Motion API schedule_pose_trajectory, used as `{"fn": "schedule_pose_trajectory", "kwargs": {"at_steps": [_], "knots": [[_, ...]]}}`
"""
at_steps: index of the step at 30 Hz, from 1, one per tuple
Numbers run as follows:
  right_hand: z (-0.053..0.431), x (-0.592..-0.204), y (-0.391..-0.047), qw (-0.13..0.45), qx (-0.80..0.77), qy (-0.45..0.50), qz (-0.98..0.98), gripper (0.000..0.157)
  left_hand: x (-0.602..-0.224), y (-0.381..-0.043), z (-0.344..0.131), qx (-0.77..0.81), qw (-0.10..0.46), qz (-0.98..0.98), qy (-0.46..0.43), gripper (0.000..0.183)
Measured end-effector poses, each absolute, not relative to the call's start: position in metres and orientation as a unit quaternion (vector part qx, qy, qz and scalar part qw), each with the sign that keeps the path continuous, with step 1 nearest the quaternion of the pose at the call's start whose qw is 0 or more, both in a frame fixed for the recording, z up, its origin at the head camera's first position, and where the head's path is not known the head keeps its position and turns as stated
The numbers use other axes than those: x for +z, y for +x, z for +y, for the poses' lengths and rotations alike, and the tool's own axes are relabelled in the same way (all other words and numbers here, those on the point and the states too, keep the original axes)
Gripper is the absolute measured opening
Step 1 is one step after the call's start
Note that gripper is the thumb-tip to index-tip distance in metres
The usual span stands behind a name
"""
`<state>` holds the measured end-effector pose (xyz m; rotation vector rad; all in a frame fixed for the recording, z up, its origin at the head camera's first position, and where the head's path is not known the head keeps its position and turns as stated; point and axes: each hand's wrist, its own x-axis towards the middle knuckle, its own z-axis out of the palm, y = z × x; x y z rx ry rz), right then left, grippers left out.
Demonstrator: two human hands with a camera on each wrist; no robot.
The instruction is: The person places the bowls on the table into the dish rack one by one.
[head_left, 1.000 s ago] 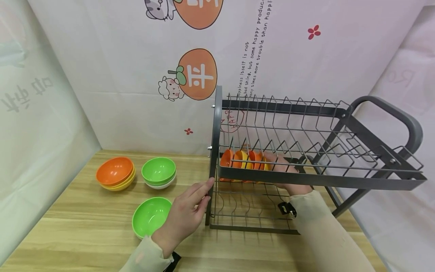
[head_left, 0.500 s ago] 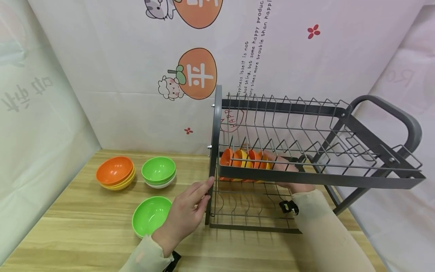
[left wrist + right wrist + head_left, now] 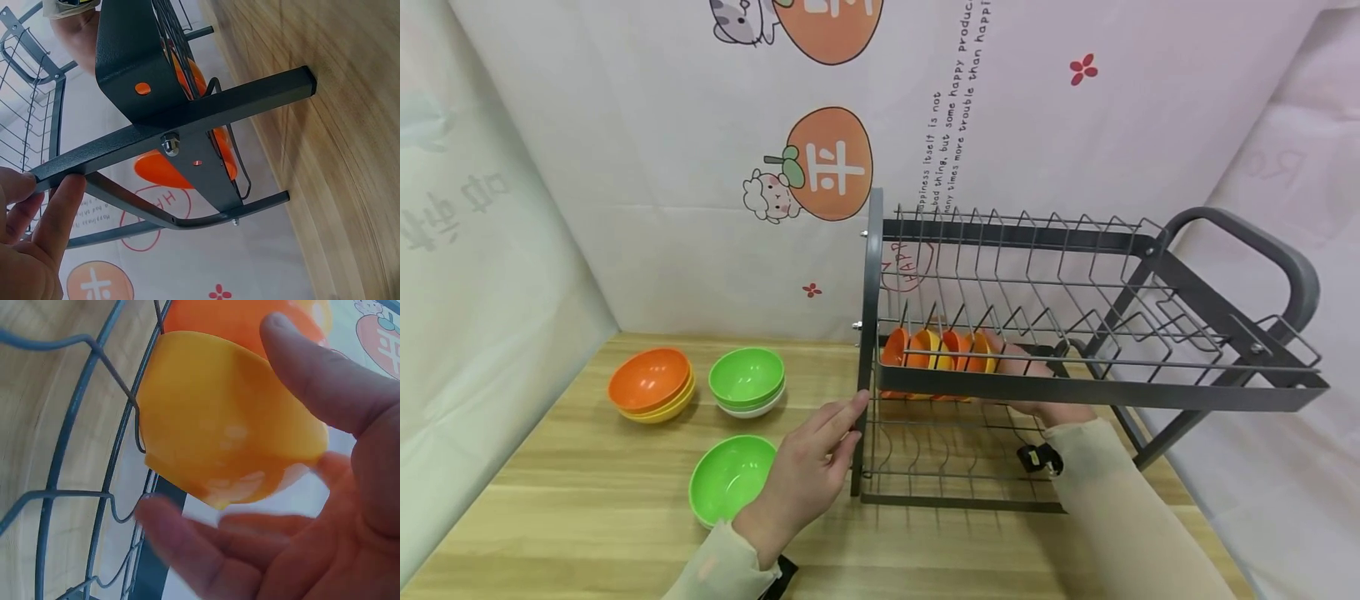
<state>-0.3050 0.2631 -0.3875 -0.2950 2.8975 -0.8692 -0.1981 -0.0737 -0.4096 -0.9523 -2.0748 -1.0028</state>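
Observation:
My left hand (image 3: 812,458) rests its fairly straight fingertips against the left front post of a dark grey two-tier dish rack (image 3: 237,103). In the head view my right hand (image 3: 1022,371) reaches under the upper tier, partly hidden by its wires. A yellow bowl (image 3: 225,419) stands on edge in the lower tier. Around it my right thumb and fingers are spread loosely, the thumb tip near its rim and the fingers extended beside its base. Left of it in that row are an orange bowl (image 3: 955,348), a yellow bowl (image 3: 925,346) and another orange bowl (image 3: 895,350).
On the wooden table (image 3: 572,500), left of the rack, stand an orange bowl (image 3: 649,379) stacked on yellow ones, a green bowl (image 3: 747,375) stacked over a white one, and a nearer green bowl (image 3: 730,479). A printed cloth (image 3: 700,267) hangs behind.
My right hand has shifted slightly to the right, and the last yellow bowl in the row shows more. My left hand stays on the post. The head view has turned a little.

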Motion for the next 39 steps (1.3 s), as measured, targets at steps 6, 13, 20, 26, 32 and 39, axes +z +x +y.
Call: {"fn": "schedule_pose_trajectory", "kwargs": {"at_steps": [6, 13, 20, 26, 32, 39], "knots": [[0.26, -0.384, -0.295, 0.004, -0.232, -0.072, 0.97, 0.109, -0.41, -0.198, -0.074, -0.382, 0.323, -0.787, -0.361, 0.057], [0.261, -0.376, -0.28, -0.02, -0.225, -0.086, 0.97, 0.111, -0.41, -0.199, -0.073, -0.385, 0.325, -0.784, -0.364, 0.056], [0.232, -0.341, -0.24, -0.026, -0.278, -0.105, 0.954, 0.093, -0.409, -0.198, -0.072, -0.382, 0.321, -0.786, -0.363, 0.056], [0.209, -0.338, -0.217, -0.005, -0.332, -0.125, 0.935, 0.074, -0.409, -0.195, -0.072, -0.379, 0.32, -0.794, -0.353, 0.056], [0.18, -0.345, -0.2, 0.013, -0.408, -0.112, 0.906, 0.064, -0.405, -0.188, -0.073, -0.42, 0.259, -0.8, -0.342, 0.06], [0.142, -0.36, -0.192, -0.025, -0.484, -0.255, 0.837, 0.05, -0.394, -0.177, -0.079, -0.466, 0.2, -0.797, -0.329, 0.07]]}}
